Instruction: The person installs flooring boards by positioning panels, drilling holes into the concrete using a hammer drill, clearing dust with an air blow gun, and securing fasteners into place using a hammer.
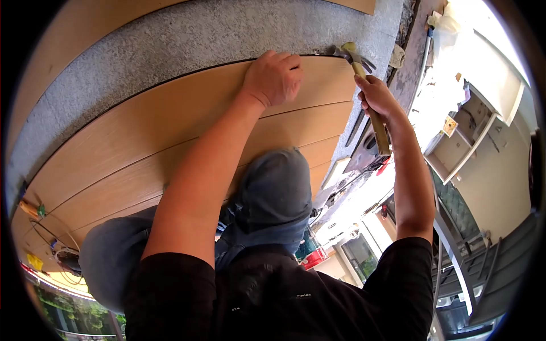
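Note:
My right hand is wrapped round the yellowish handle of a claw hammer. The metal head of the hammer is by the far right corner of the outermost wood-coloured plank. Near that plank's dark far edge, my left hand rests with its fingers curled in. Its fingertips are partly hidden, and a small dark spot shows between the fingers, too small to name. Several planks lie side by side under my bent knees.
Bare grey floor runs beyond the planks, with another board at the upper left. Cables and a dark tool lie at the lower left. Debris lines the right edge, and an open white cabinet is farther right.

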The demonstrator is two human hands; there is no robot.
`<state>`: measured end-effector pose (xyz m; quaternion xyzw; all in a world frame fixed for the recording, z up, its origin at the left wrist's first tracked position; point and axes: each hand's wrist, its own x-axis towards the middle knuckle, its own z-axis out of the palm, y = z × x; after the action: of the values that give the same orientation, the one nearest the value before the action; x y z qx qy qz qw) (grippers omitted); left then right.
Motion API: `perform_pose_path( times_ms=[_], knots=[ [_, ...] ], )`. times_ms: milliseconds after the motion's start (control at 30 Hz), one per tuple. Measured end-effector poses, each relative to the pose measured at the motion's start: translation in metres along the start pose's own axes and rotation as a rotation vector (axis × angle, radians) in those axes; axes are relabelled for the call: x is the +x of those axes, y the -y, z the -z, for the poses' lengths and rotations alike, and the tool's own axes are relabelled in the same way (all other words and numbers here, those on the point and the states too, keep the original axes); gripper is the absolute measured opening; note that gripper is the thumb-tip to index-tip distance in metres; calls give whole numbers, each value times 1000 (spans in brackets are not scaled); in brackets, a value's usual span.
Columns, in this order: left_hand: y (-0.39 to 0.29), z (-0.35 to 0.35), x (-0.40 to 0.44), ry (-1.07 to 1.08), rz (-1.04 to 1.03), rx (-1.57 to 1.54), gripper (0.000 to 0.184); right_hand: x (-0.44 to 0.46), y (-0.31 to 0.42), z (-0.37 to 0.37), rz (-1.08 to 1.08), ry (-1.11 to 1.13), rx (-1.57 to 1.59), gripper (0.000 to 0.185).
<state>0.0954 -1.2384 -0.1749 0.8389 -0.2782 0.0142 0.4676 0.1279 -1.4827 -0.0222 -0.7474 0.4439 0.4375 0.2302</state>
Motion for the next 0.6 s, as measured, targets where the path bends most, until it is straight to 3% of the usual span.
perform_pose_path(
  times_ms=[167, 300, 467, 600],
  knots=[
    [2, 2, 3, 23, 2, -28, 8, -9, 10, -9, 101, 75, 21, 36],
    [2, 0, 0, -52, -5, -53, 13, 0, -2, -10, 98, -169, -140, 40],
    [-1, -1, 2, -34, -1, -49, 13, -4, 0, -3, 105, -30, -72, 42],
    [1, -1, 0, -55, -4, -46, 12, 4, -6, -9, 62, -90, -40, 41]
  ],
)
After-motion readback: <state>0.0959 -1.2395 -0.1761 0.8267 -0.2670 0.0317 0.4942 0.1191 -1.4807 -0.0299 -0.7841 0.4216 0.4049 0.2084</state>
